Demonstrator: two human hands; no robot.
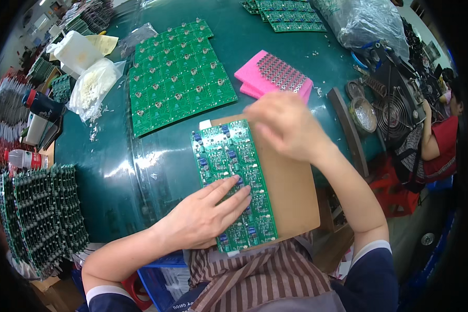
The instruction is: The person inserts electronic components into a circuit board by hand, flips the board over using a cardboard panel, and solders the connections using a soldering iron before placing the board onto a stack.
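Note:
My left hand (208, 213) lies flat with fingers stretched across a long green circuit board (260, 205), which carries rows of small parts and blue components. Beneath the board is a brown cardboard sheet (294, 192) at the near table edge. My right hand (288, 127) hovers over the far end of the cardboard, just right of the board. Its fingers are curled together and blurred by motion; anything in them is too small to make out. Beyond it sits a pink foam block (249, 70) with rows of small metal parts (283, 73) on top.
A large green panel (166, 109) with round metal parts lies at centre-left. Stacked boards (41, 218), a bag of white bits (93, 88) and a white jug (75, 52) stand left. Far off are more boards (291, 18) and clear plastic (369, 26). At right, a curved bar (348, 132) and a co-worker (437, 135).

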